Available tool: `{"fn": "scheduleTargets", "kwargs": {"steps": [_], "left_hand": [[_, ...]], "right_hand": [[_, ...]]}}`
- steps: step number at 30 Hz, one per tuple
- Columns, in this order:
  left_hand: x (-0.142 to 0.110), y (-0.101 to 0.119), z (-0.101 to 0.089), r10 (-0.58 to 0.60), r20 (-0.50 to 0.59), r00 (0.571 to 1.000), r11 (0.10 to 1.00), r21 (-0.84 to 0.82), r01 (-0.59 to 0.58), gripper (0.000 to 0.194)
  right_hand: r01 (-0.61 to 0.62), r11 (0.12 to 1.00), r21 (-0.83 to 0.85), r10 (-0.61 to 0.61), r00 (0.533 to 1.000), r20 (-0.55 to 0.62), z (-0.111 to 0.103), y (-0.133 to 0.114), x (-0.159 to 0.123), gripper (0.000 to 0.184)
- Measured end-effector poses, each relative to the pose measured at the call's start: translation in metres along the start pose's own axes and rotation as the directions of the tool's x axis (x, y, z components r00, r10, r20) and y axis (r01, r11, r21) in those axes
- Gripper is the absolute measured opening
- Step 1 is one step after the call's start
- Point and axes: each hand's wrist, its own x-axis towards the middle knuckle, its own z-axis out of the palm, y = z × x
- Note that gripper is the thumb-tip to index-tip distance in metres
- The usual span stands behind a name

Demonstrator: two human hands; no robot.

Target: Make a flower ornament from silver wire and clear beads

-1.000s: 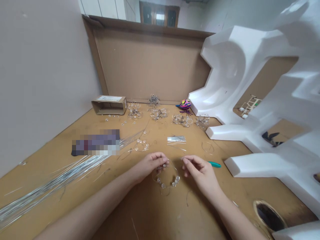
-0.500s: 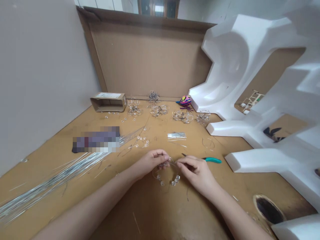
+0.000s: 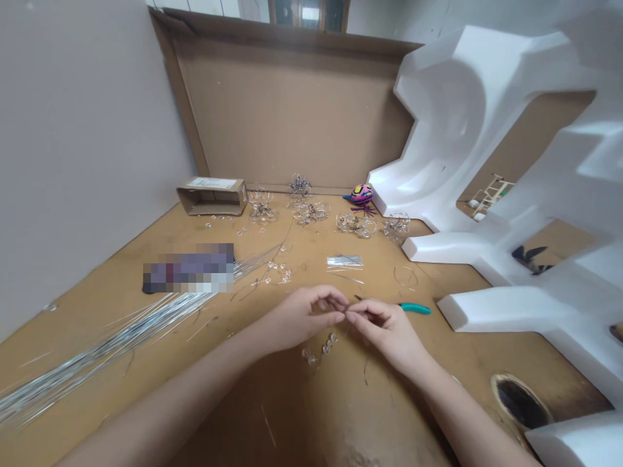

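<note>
My left hand (image 3: 306, 316) and my right hand (image 3: 384, 327) meet fingertip to fingertip low over the brown table (image 3: 302, 415), both pinching the ends of a thin wire strung with clear beads (image 3: 321, 347). The beaded loop hangs below the fingers, just above the tabletop. Teal-handled pliers (image 3: 411, 307) lie directly behind my right hand.
A long bundle of silver wires (image 3: 111, 347) runs off to the left. Finished bead flowers (image 3: 311, 211), a small cardboard box (image 3: 211, 196) and a colourful toy (image 3: 360, 194) stand by the cardboard back wall. Large white foam blocks (image 3: 511, 194) fill the right. A dark hole (image 3: 520, 405) sits at front right.
My hands have come together, so the wire ends now meet. The bead loop has narrowed and hangs lower under my fingers.
</note>
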Motion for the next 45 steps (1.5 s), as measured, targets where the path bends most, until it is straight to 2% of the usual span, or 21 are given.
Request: {"fn": "scheduleTargets", "kwargs": {"steps": [4, 10, 13, 16, 20, 23, 27, 33, 38, 43, 45], "left_hand": [[0.000, -0.005, 0.007, -0.035, 0.018, 0.999, 0.999, 0.006, 0.035, 0.015], [0.003, -0.014, 0.004, -0.094, -0.023, 0.995, 0.971, -0.223, 0.087, 0.020], [0.005, -0.013, 0.002, -0.142, -0.059, 0.988, 0.942, -0.316, 0.117, 0.022], [0.006, -0.012, 0.001, -0.185, -0.140, 0.973, 0.910, -0.399, 0.115, 0.021], [0.007, -0.011, -0.002, -0.232, -0.260, 0.937, 0.853, -0.518, 0.068, 0.021], [0.008, -0.011, -0.005, -0.266, -0.292, 0.919, 0.812, -0.582, 0.050, 0.022], [0.008, -0.013, -0.008, -0.274, -0.309, 0.911, 0.790, -0.612, 0.030, 0.022], [0.008, -0.017, -0.008, -0.258, -0.320, 0.912, 0.800, -0.599, 0.016, 0.025], [0.008, -0.021, -0.008, -0.283, -0.380, 0.881, 0.834, -0.552, 0.029, 0.023], [0.008, -0.019, -0.008, -0.221, -0.279, 0.934, 0.836, -0.547, 0.035, 0.024], [0.007, -0.016, -0.007, -0.190, -0.258, 0.947, 0.870, -0.492, 0.040, 0.025]], "right_hand": [[-0.066, 0.995, 0.073, 0.063, 0.997, 0.039, 0.002, -0.005, -0.002, 0.024], [-0.110, 0.977, 0.182, 0.117, 0.993, -0.031, 0.001, -0.004, -0.001, 0.030], [-0.152, 0.955, 0.255, 0.125, 0.985, 0.122, 0.004, -0.002, -0.001, 0.034], [-0.235, 0.930, 0.281, 0.150, 0.944, 0.295, 0.011, 0.001, -0.003, 0.038], [-0.321, 0.910, 0.263, 0.212, 0.905, 0.370, 0.017, 0.005, -0.006, 0.039], [-0.308, 0.909, 0.282, 0.210, 0.920, 0.330, 0.017, 0.006, -0.004, 0.031], [-0.280, 0.887, 0.366, 0.194, 0.947, 0.256, 0.015, 0.005, -0.001, 0.031], [-0.228, 0.878, 0.421, 0.181, 0.972, 0.149, 0.009, 0.003, 0.001, 0.028], [-0.217, 0.880, 0.422, 0.180, 0.976, 0.126, 0.003, 0.003, 0.001, 0.024], [-0.206, 0.936, 0.286, 0.182, 0.977, 0.106, -0.002, 0.007, 0.003, 0.033], [-0.215, 0.952, 0.220, 0.198, 0.975, 0.098, -0.002, 0.008, 0.004, 0.036]]}}
